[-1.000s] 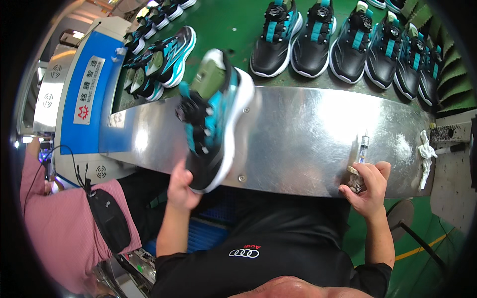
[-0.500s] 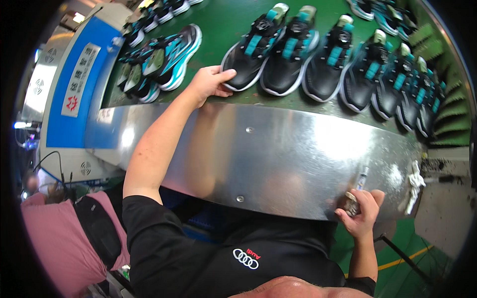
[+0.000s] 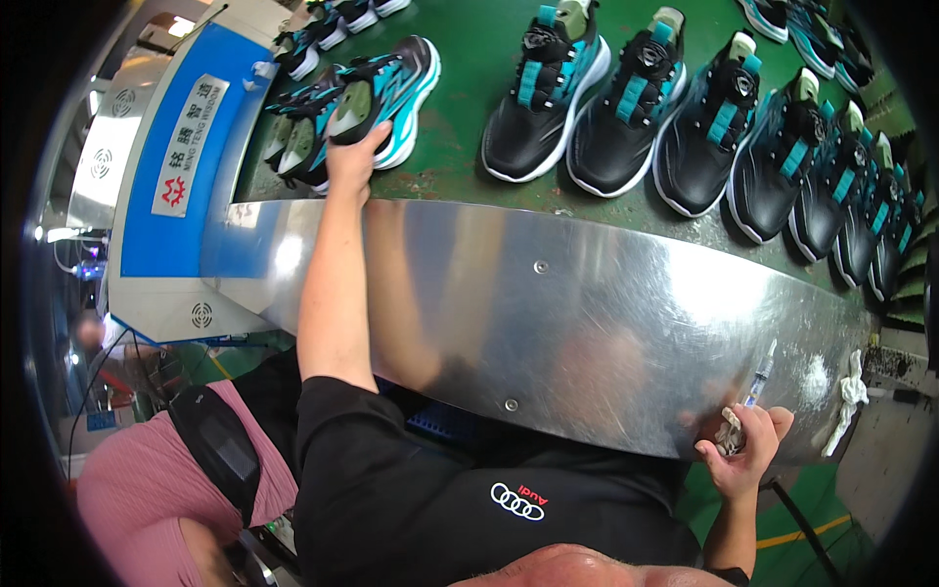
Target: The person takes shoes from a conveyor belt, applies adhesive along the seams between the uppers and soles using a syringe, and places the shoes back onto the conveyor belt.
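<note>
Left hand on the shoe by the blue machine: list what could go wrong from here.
1. The left hand grips a teal shoe with the arm stretched across the steel shelf; it might knock the neighbouring shoes bunched beside it.
2. The right hand holds a syringe and rag at the shelf edge while attention is far left; the tip could drip or smear on the steel.
</note>
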Available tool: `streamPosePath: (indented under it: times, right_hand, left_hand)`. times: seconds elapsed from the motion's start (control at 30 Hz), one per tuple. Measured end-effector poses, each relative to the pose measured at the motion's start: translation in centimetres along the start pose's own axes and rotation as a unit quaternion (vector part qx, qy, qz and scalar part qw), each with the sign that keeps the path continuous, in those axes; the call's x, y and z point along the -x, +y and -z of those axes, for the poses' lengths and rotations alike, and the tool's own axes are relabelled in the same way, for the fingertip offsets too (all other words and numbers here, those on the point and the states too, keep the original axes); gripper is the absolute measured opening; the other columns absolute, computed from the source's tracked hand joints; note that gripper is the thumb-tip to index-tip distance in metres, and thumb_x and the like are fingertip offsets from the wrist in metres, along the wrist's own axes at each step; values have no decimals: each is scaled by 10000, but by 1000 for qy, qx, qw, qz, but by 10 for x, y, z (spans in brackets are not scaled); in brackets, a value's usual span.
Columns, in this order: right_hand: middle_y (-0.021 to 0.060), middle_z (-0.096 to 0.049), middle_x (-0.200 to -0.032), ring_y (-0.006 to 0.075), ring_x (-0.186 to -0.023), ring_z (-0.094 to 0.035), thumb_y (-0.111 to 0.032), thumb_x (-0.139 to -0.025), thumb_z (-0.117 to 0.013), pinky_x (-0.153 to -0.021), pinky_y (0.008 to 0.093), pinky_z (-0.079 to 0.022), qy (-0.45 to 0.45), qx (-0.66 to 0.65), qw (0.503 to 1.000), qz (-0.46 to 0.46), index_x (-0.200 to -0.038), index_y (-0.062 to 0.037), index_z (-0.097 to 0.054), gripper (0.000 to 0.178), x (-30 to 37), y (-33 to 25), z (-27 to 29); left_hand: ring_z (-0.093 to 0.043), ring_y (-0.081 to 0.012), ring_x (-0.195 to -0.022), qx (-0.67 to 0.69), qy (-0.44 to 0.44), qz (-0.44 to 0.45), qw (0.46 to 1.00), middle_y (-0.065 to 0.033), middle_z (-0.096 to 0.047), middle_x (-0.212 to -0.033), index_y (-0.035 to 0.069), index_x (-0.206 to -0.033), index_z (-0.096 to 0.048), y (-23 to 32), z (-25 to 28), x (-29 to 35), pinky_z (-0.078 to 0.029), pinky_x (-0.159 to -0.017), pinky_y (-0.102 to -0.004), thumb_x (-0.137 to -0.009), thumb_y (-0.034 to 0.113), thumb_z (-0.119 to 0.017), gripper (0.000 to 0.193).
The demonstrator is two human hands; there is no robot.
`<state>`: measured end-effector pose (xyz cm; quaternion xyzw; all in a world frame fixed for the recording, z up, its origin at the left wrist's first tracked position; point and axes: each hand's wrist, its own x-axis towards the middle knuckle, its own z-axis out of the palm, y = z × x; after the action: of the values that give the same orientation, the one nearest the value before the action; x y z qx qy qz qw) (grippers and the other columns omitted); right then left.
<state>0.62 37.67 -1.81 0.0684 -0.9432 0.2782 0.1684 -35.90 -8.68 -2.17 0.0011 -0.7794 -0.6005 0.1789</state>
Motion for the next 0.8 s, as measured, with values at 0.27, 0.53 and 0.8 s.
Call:
streamPosePath:
  times: [0.27, 0.53, 0.8]
  right_hand:
    - [84, -560, -979, 254, -935, -431, -394, -707, -759, -844, 356, -349, -7, -69, 997, -19, -1096, -9, -573, 578, 25, 12, -3]
    - [140, -453, -1021, 278, -875, -518, -215, -664, -841, -675, 334, -494, -34, -77, 996, 36, -1096, 11, -591, 548, 12, 12, 12]
    - [165, -527, -1075, 253, -939, -526, -172, -732, -790, -711, 329, -474, 26, -169, 977, -124, -1143, 5, -565, 501, 42, 25, 36]
  left_hand:
    - [-579, -188, -984, 3, -30, 26, 999, -84, -620, -1088, 9, -1164, -550, 36, 0, 30, -461, -883, -334, -672, 82, -776, 546]
    - [-506, -141, -1100, 21, -71, 61, 995, -60, -559, -1205, 21, -1334, -405, 107, 57, 194, -401, -968, -310, -704, 217, -797, 767]
    - [-535, -280, -1093, 253, -241, 219, 911, -133, -365, -1294, 141, -1390, -216, 112, 55, 239, -511, -807, -414, -685, 27, -666, 845]
